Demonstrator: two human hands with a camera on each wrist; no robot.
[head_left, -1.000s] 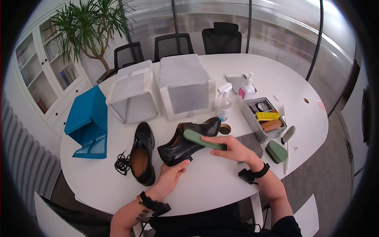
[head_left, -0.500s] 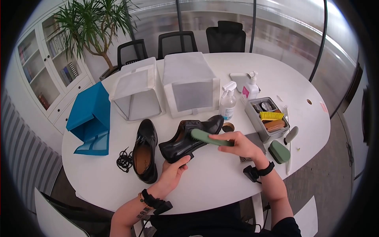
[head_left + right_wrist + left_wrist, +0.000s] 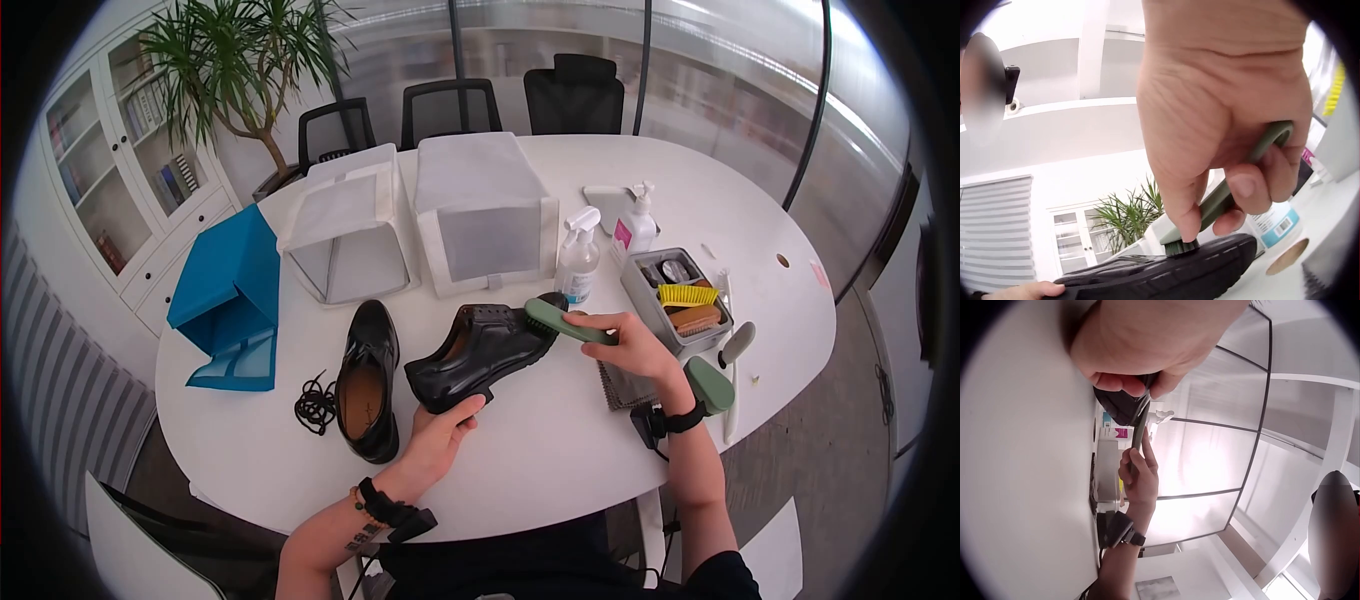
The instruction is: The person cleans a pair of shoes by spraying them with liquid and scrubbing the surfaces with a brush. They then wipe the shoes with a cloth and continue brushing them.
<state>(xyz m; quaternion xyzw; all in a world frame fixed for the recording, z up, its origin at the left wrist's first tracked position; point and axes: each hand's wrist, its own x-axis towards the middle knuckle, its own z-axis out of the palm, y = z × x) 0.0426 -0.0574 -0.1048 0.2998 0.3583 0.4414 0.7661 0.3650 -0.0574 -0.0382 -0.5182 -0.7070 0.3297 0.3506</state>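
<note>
A black leather shoe [image 3: 470,358], without laces, is held tilted over the white table by my left hand [image 3: 437,440], which grips it at the heel. My right hand [image 3: 637,346] grips a green-handled brush [image 3: 555,322]. In the right wrist view the brush's short dark bristles [image 3: 1182,249] meet the shoe's upper near the toe, and the thumb and fingers wrap the handle. The matching shoe [image 3: 368,385] stands left of my left hand, its tan insole showing. Beside that lies a coil of black laces [image 3: 316,406].
A grey caddy [image 3: 655,318] with a yellow brush and other supplies stands right, near a spray bottle [image 3: 577,265] and a pump bottle [image 3: 637,225]. A grey cloth [image 3: 625,385] and another green brush [image 3: 708,383] lie by my right wrist. Two pale fabric boxes [image 3: 485,170] and a blue box [image 3: 225,280] stand behind.
My right hand has moved the brush rightward along the shoe, from the lace area to the toe. My left hand keeps its grip at the heel.
</note>
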